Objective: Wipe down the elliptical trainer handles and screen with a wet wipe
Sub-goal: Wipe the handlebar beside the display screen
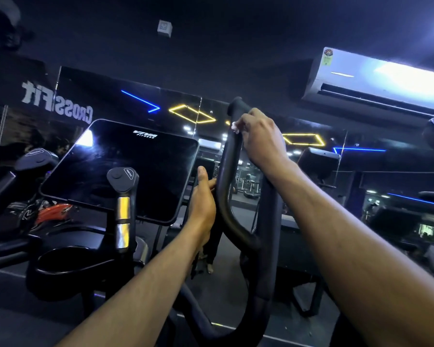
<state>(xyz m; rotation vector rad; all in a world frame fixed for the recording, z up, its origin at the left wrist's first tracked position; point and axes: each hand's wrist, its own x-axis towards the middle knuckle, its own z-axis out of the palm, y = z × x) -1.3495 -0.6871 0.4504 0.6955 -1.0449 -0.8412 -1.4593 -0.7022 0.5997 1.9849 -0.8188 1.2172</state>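
Observation:
The elliptical's black right moving handle (pixel 227 166) rises through the middle of the view. My right hand (pixel 262 139) grips its upper part, with a scrap of white wet wipe (pixel 235 127) bunched between my fingers and the bar. Lower down, my left hand (pixel 203 201) holds the same handle from its left side, thumb up. The dark glossy screen (pixel 125 169) tilts at centre left, switched off. A short fixed handle (pixel 123 194) with silver sensor plates stands in front of the screen.
A black cup holder (pixel 68 265) sits at lower left on the console. A second short handle (pixel 37 159) shows at far left. A mirror wall ahead reflects gym lights and machines. An air conditioner (pixel 376 81) hangs at upper right.

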